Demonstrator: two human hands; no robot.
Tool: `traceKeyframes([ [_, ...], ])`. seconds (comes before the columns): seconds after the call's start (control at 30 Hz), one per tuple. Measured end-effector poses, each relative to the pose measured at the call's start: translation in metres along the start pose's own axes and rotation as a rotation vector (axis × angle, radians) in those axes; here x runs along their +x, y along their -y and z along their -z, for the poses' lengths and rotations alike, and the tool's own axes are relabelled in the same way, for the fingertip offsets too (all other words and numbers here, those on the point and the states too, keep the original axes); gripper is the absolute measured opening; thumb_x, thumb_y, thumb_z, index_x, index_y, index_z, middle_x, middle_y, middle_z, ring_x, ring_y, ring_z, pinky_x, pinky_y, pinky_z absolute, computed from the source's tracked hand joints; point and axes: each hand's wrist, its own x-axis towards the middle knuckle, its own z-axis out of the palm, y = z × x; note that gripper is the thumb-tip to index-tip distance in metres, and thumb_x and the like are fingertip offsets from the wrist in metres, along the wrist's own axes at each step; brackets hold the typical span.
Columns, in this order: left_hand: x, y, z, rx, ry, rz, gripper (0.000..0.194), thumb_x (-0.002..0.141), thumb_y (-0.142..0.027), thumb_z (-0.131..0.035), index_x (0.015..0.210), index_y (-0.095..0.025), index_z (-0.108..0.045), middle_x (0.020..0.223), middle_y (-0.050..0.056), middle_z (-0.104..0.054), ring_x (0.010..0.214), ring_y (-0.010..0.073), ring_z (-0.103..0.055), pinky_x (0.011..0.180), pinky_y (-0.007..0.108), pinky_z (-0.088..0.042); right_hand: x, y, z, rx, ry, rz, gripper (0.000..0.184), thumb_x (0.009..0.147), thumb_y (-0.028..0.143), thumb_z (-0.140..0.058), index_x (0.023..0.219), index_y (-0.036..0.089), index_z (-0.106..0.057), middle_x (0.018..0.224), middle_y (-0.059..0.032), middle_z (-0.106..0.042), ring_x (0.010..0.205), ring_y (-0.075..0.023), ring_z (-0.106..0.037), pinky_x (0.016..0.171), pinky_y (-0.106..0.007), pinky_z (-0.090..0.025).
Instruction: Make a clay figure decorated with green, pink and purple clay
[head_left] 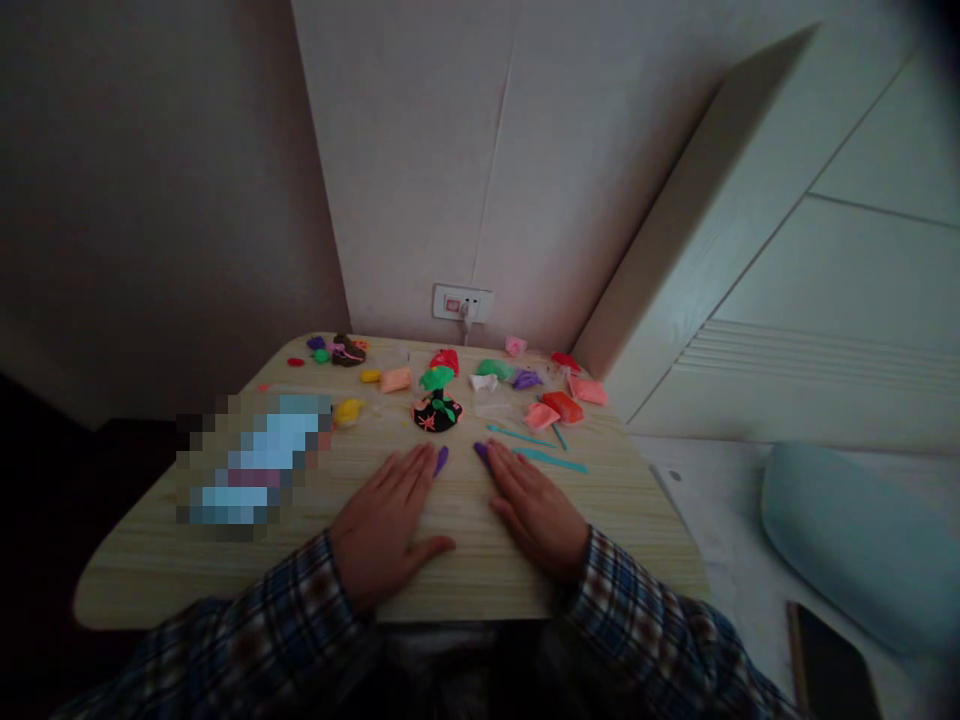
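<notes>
My left hand (386, 525) lies flat on the wooden table, palm down, thumb spread to the right. A small purple clay piece (442, 461) sticks out beside its fingertips. Likewise flat, my right hand (540, 510) has its fingers over another purple clay piece (481, 452), part of which is hidden beneath them. Just beyond and between the hands stands a clay model with a green top (436, 378) on a round black base (427, 413) with pink and green bits. Two turquoise modelling tools (551, 461) (521, 436) lie near my right fingertips.
Clay packets line the table's (480, 590) far side, among them peach (396, 380), orange (562, 406) and purple (526, 379). Yellow clay (348, 412) lies left. A pixelated bright object (262, 460) occupies the left side. Behind is a wall socket (462, 303) with a plug.
</notes>
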Motion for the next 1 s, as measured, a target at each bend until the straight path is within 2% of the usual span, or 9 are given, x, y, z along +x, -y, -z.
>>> traceKeyframes([
  [0.13,-0.002,0.008,0.001,-0.037,0.059,-0.149,0.079,0.079,-0.059,-0.037,0.136,-0.008,-0.022,0.143,0.015,-0.024,0.132,0.0237,-0.022,0.107,0.04,-0.021,-0.001,-0.001,0.0,0.011,0.007,0.024,0.055,0.087,0.026,-0.036,0.137,0.007,-0.022,0.143,-0.0147,-0.023,0.133,-0.0217,-0.02,0.107,-0.043,-0.028],
  [0.23,-0.003,0.02,0.002,-0.018,0.043,0.032,0.063,0.087,-0.047,-0.031,0.137,-0.01,-0.021,0.142,0.014,-0.028,0.131,0.0223,-0.026,0.105,0.043,-0.024,-0.002,-0.002,0.0,0.027,-0.041,-0.059,0.055,0.088,0.025,-0.031,0.139,0.009,-0.016,0.142,-0.0158,-0.025,0.132,-0.0215,-0.024,0.105,-0.045,-0.029],
  [0.27,-0.002,0.023,0.002,-0.022,0.047,0.053,0.061,0.087,-0.045,-0.03,0.136,-0.01,-0.022,0.141,0.014,-0.029,0.13,0.022,-0.027,0.105,0.042,-0.025,-0.002,-0.002,-0.001,0.034,-0.04,-0.048,0.056,0.088,0.025,-0.032,0.139,0.009,-0.014,0.142,-0.0159,-0.025,0.132,-0.0217,-0.023,0.105,-0.045,-0.029],
  [0.4,0.004,0.021,-0.001,-0.012,0.027,-0.03,0.06,0.087,-0.043,-0.036,0.136,-0.011,-0.024,0.141,0.012,-0.03,0.13,0.0205,-0.027,0.106,0.04,-0.024,-0.002,0.001,-0.002,0.057,-0.011,0.018,0.057,0.088,0.026,-0.034,0.139,0.008,-0.015,0.144,-0.0137,-0.022,0.134,-0.0199,-0.018,0.107,-0.042,-0.028],
  [0.53,0.008,0.011,-0.003,0.043,-0.016,-0.097,0.058,0.086,-0.042,-0.04,0.134,-0.01,-0.029,0.14,0.013,-0.032,0.129,0.022,-0.029,0.106,0.041,-0.023,0.0,0.002,-0.005,0.024,-0.074,-0.067,0.056,0.088,0.025,-0.034,0.139,0.009,-0.017,0.141,-0.0159,-0.027,0.132,-0.0214,-0.024,0.106,-0.045,-0.029],
  [0.67,0.006,0.016,0.0,0.069,-0.021,-0.186,0.062,0.084,-0.048,-0.038,0.133,-0.01,-0.032,0.138,0.014,-0.036,0.128,0.023,-0.031,0.107,0.042,-0.02,0.001,0.003,-0.004,0.009,-0.031,0.039,0.056,0.086,0.026,-0.039,0.137,0.009,-0.023,0.143,-0.014,-0.025,0.133,-0.0212,-0.021,0.107,-0.042,-0.028],
  [0.77,0.005,0.022,0.003,0.108,-0.016,-0.131,0.062,0.085,-0.048,-0.035,0.132,-0.007,-0.031,0.135,0.016,-0.04,0.125,0.0233,-0.036,0.106,0.042,-0.02,0.002,0.002,-0.003,0.011,-0.036,-0.036,0.055,0.088,0.024,-0.034,0.137,0.007,-0.02,0.141,-0.0169,-0.029,0.132,-0.0215,-0.024,0.106,-0.043,-0.029],
  [0.87,0.005,0.023,0.004,0.089,0.032,-0.22,0.069,0.082,-0.055,-0.035,0.133,-0.008,-0.031,0.14,0.014,-0.032,0.128,0.0234,-0.031,0.107,0.04,-0.021,0.003,0.002,-0.001,0.02,-0.016,0.031,0.056,0.086,0.026,-0.038,0.137,0.007,-0.023,0.143,-0.0149,-0.023,0.133,-0.0215,-0.02,0.107,-0.043,-0.027],
  [1.0,0.005,0.024,0.007,0.095,0.029,-0.102,0.068,0.085,-0.052,-0.029,0.133,-0.004,-0.029,0.135,0.018,-0.038,0.125,0.0247,-0.035,0.107,0.044,-0.016,0.004,0.002,-0.001,0.02,-0.011,-0.03,0.055,0.087,0.023,-0.034,0.137,0.005,-0.02,0.141,-0.0173,-0.027,0.132,-0.0208,-0.024,0.106,-0.042,-0.028],
])
